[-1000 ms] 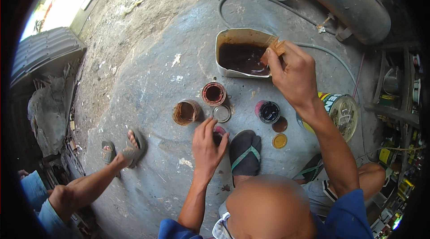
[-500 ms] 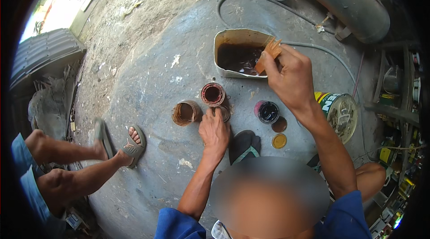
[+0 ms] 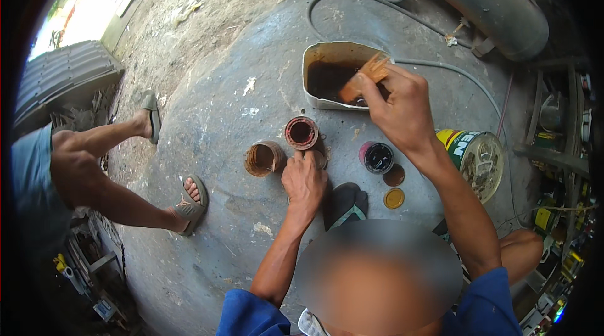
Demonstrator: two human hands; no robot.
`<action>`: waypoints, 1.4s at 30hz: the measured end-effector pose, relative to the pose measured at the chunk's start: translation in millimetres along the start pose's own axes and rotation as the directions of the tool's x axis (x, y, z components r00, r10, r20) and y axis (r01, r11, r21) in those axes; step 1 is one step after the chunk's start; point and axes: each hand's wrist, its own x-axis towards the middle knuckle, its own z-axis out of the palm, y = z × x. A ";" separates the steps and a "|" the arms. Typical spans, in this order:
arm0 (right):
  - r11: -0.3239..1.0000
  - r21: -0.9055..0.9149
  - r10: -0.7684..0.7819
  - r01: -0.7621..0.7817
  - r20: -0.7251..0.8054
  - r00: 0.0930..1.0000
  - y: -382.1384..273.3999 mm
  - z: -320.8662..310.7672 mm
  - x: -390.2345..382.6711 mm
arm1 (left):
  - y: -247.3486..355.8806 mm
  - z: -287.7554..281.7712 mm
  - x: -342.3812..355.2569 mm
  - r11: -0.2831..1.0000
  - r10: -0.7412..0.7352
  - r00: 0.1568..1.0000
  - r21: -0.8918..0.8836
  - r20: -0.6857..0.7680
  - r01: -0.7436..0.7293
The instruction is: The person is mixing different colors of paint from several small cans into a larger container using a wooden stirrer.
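Note:
My right hand (image 3: pixel 402 100) is closed around a frayed, orange-brown splintered strip of wood (image 3: pixel 371 75). The strip's lower end reaches over dark brown liquid in a cut-open whitish container (image 3: pixel 333 104). Down on the ground, my left hand (image 3: pixel 304 180) has its fingers closed at the rim of a small brown can (image 3: pixel 321 159), mostly hidden by the hand. Just beyond those fingertips stands a can with a red-stained rim (image 3: pixel 301 133). To the left of that hand is a rusty-brown can (image 3: pixel 262 159).
An open jar of black stuff (image 3: pixel 379 157), a brown disc (image 3: pixel 394 175) and a yellow lid (image 3: pixel 394 198) lie right of centre. A large green-and-yellow paint can (image 3: pixel 476 163) stands beside my right arm. A hose (image 3: pixel 440 65) runs behind. Another person's sandalled foot (image 3: pixel 191 204) is at left.
My right hand has shifted slightly left and the strip's end has moved farther in over the liquid. My left hand stays at the can. The other person's legs have moved, one foot stepping farther back.

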 end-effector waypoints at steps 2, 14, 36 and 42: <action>0.999 0.024 -0.028 0.029 -0.047 0.999 0.2 2.6 6.8 | 6.9 -8.7 1.0 0.999 -0.007 1.000 -0.054 0.008 0.007; 0.999 0.032 0.015 -0.015 0.011 1.000 3.1 0.4 2.1 | 16.2 -90.6 -2.9 0.918 -0.020 0.975 -0.390 -0.220 -0.070; 0.987 -0.164 -0.013 0.000 -0.079 0.997 8.2 -5.9 5.2 | 4.4 -66.3 3.8 0.912 -0.024 0.950 -0.397 -0.312 -0.108; 1.000 -0.027 -0.003 0.001 -0.058 0.998 0.1 2.9 3.8 | -4.1 -66.0 3.7 0.918 -0.060 0.947 -0.390 -0.317 -0.072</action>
